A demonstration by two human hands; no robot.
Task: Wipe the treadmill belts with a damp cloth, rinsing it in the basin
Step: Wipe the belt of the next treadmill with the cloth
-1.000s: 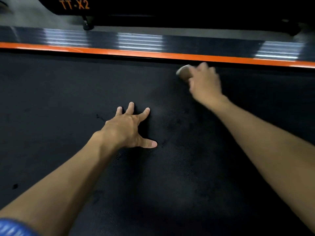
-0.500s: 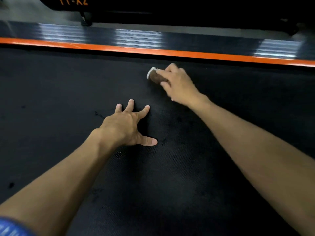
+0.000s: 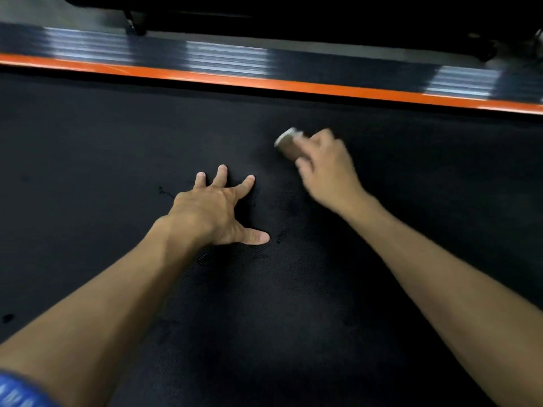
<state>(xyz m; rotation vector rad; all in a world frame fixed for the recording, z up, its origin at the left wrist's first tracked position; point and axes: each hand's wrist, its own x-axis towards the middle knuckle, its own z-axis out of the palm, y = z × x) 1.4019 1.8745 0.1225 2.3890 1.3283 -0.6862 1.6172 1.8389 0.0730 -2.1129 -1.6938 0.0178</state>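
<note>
A black textured treadmill belt (image 3: 88, 160) fills most of the view. My right hand (image 3: 326, 168) grips a bunched brown cloth with a pale edge (image 3: 289, 146) and presses it on the belt, a little nearer than the far rail; hand and cloth are blurred by motion. My left hand (image 3: 214, 212) rests flat on the belt in the middle, fingers spread and thumb out to the right. The two hands lie close together, the right one up and to the right of the left.
An orange stripe (image 3: 264, 82) and a dark ribbed side rail (image 3: 352, 67) border the belt's far edge. Beyond it stand a grey floor strip and the dark base of another machine (image 3: 293, 16). Small dark wet spots (image 3: 280, 236) dot the belt.
My right hand swept the cloth left along the far part of the belt, then drew it toward me and slightly right. My left hand stayed planted.
</note>
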